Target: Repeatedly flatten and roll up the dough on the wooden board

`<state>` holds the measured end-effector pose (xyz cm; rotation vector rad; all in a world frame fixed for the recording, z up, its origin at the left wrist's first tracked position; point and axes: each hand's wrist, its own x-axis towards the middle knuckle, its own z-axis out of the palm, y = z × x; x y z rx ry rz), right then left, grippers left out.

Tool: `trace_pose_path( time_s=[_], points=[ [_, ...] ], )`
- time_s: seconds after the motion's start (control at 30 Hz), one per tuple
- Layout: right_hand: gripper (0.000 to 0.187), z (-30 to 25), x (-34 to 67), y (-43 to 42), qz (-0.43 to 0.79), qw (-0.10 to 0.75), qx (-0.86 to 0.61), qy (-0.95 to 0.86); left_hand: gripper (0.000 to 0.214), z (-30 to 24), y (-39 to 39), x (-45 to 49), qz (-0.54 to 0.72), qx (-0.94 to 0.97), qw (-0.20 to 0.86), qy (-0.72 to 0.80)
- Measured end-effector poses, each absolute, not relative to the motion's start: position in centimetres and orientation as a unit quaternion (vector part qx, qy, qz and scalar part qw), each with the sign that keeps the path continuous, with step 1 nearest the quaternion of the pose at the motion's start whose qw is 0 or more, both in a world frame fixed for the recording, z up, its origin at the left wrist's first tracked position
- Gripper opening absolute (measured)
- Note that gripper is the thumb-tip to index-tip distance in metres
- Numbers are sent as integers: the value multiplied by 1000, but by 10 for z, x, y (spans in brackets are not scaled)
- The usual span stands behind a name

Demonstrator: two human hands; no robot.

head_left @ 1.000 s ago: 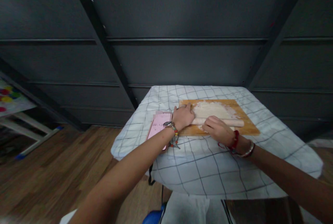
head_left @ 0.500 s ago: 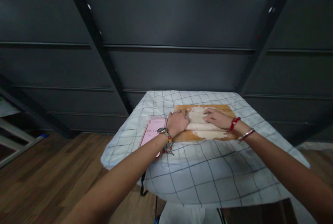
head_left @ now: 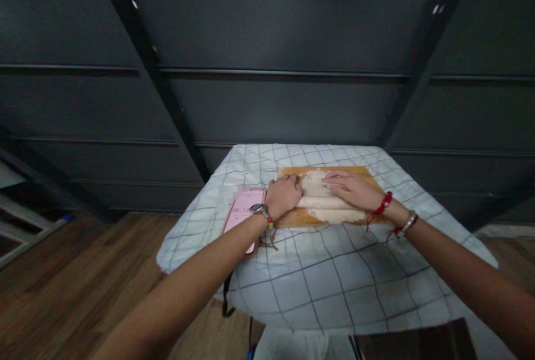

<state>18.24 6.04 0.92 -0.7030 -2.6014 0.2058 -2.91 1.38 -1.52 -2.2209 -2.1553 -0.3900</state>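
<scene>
A pale, floury sheet that looks like dough [head_left: 314,187] lies on a wooden board [head_left: 371,175], with a long roll [head_left: 320,203] across its near part. My left hand [head_left: 284,193] is at the left end of the sheet, fingers curled down onto its edge; their tips are partly hidden. Over the right part of the sheet rests my right hand [head_left: 359,188], fingers stretched out toward the left and slightly apart, the palm side hidden. Whether the roll is dough or a pin I cannot tell for certain.
A phone [head_left: 240,218] showing a timer lies left of the board, partly under my left wrist. The table carries a white checked cloth [head_left: 317,271]. Behind it stands a dark panelled wall [head_left: 276,109]. A dark brown flat thing [head_left: 418,340] sits at the near edge.
My right hand has shifted slightly right, its fingers straighter and flatter over the dough. My left hand stays nearly in place. The view has moved a little.
</scene>
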Motion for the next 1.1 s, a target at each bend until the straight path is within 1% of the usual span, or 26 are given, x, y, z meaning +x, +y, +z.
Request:
trace_pose_path(
  time_s=[0.13, 0.2, 0.3, 0.43, 0.57, 0.8, 0.83, 0.9, 0.97, 1.03, 1.1],
  points=[
    [27, 2, 164, 41, 47, 183, -181, -965, 36, -15, 14, -29, -124, -712, 21, -691],
    [22, -5, 157, 35, 15, 206, -164, -965, 35, -14, 13, -29, -122, -711, 21, -692],
    [21, -15, 152, 32, -36, 262, -156, -952, 36, -13, 13, -28, -117, -709, 22, -695],
    [25, -17, 150, 34, -62, 262, -167, -949, 36, -12, 13, -28, -115, -714, 19, -690],
    [24, -9, 142, 36, -31, 252, -228, -940, 35, -11, 13, -28, -108, -715, 16, -690],
    [9, 4, 135, 51, 90, 229, -337, -909, 34, -10, 12, -29, -102, -718, -5, -689],
    [10, 5, 138, 56, 96, 233, -360, -898, 34, -10, 12, -30, -104, -717, -5, -689],
    [18, 7, 147, 70, 104, 248, -398, -877, 34, -11, 12, -30, -110, -718, -3, -688],
    [25, 9, 159, 85, 104, 241, -416, -871, 35, -11, 12, -30, -115, -720, 0, -685],
    [36, 8, 168, 98, 86, 186, -434, -877, 35, -12, 12, -30, -118, -722, 3, -681],
    [54, 5, 172, 107, 70, 105, -464, -877, 34, -12, 12, -30, -120, -724, 5, -679]
  ],
)
